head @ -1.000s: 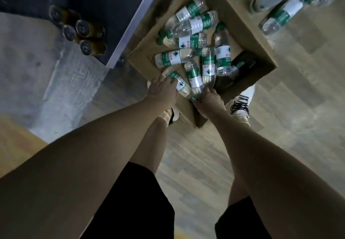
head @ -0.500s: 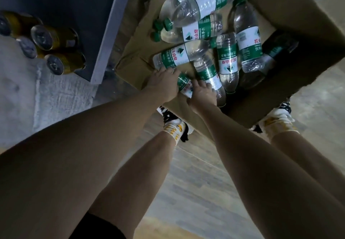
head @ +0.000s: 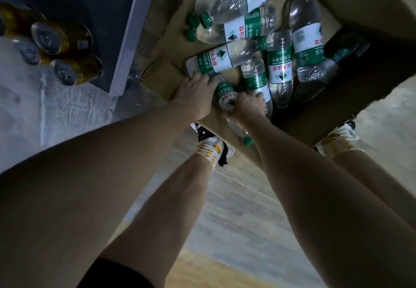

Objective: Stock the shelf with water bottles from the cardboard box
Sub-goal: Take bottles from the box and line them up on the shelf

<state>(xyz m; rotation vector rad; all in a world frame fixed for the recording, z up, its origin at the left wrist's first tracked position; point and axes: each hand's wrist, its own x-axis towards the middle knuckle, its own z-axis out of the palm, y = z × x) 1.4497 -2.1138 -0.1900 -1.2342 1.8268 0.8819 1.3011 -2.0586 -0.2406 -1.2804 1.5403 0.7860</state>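
**Picking bottles out of the box**

You're at the pick-up step. Your right hand (head: 246, 107) has its grip wrapped round a water bottle (head: 225, 97) in the cardboard box (head: 162, 78); your left hand (head: 198, 97) reaches in beside it, its grip hidden. Next, lift clear and carry to the shelf (head: 132, 29). Both arms stretch straight down.

Dim, flat indoor light, cool grey cast. Box (head: 351, 116) interior falls to deep shadow at right, swallowing one bottle (head: 344, 51). Soft glints on clear plastic and on can (head: 65, 74) tops at left. Wide-angle bend stretches forearms at lower edges. Mild blur throughout; floor (head: 236, 231) pale, washed.
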